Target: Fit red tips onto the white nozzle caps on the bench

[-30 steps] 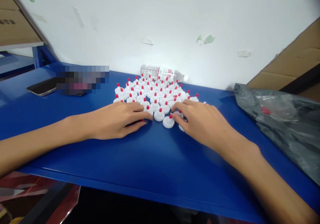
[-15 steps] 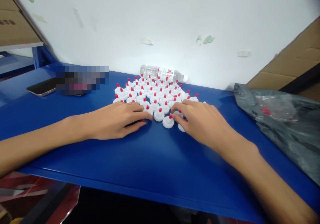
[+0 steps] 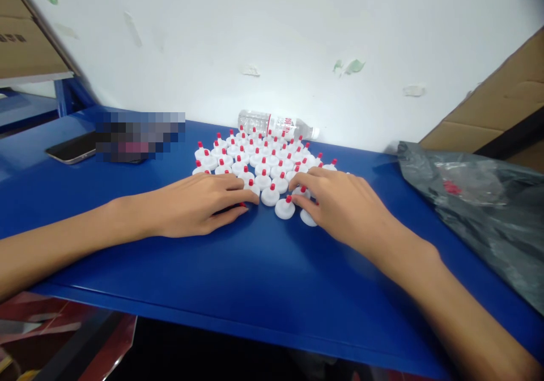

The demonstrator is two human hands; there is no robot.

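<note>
Several white round caps with red pointed tips (image 3: 270,195) stand upright in a close cluster on a blue table (image 3: 238,279). My left hand (image 3: 199,202) lies palm down at the cluster's left front, thumb and index finger apart. A bit of red shows between them; the cap under that hand is mostly hidden. On the right front side, my right hand (image 3: 335,199) curves over some caps with thumb and index finger spread. Its thumb tip is right beside the red tip of a front cap (image 3: 284,210). Another cap (image 3: 308,217) is partly covered below the thumb.
A clear plastic bottle (image 3: 278,125) lies on its side behind the caps, near the white wall (image 3: 289,35). At the left is a phone (image 3: 72,147) beside a blurred-out patch. A grey plastic bag (image 3: 476,216) with a small clear bag of red pieces (image 3: 453,187) covers the right side.
My right hand has shifted very slightly left, and the front caps beside it have slid a little with it. My left hand has stayed in place.
</note>
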